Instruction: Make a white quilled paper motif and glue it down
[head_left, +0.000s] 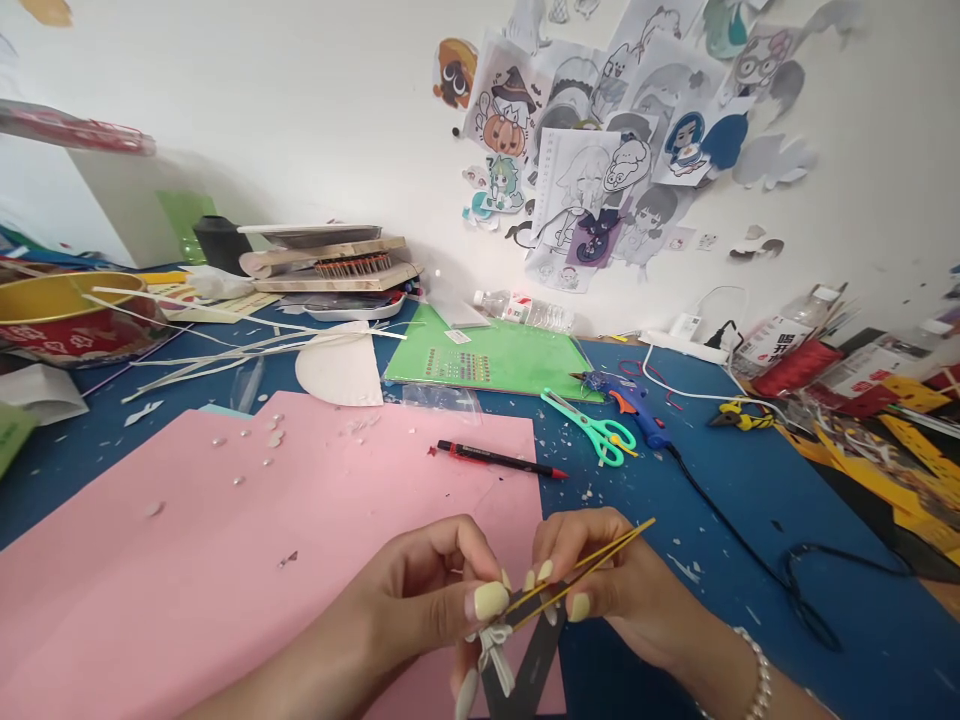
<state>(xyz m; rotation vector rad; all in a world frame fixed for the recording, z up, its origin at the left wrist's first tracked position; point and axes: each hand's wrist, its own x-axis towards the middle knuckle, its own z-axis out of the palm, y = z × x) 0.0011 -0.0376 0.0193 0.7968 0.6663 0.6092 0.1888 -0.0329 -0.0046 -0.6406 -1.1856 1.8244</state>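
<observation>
Both hands pinch small bow piece (496, 640) over near edge of pink sheet (225, 560): left hand (427, 605) thumb clamped on it, right hand (600, 580) fingers closed on thin yellow sticks (592, 560) crossing it.
Risk: sticks slip or spring out of pinch, bow comes loose; grip tiny, crowded.
Beyond pink sheet: red pencil (499, 458), teal scissors (592, 428), blue glue gun (630, 400); its cord (750, 550) could snag right wrist.
Farther: green sheet (495, 355), bottle (525, 310); label unreadable. Wall drawings (600, 150): no legible writing.

matt pink paper (225, 540) lies on a matt blue worktop (750, 520). glossy plastic scissors (592, 428), smooth plastic bottle (525, 310), shiny metal tin (67, 320), thin paper drawings (592, 170) on the wall.
</observation>
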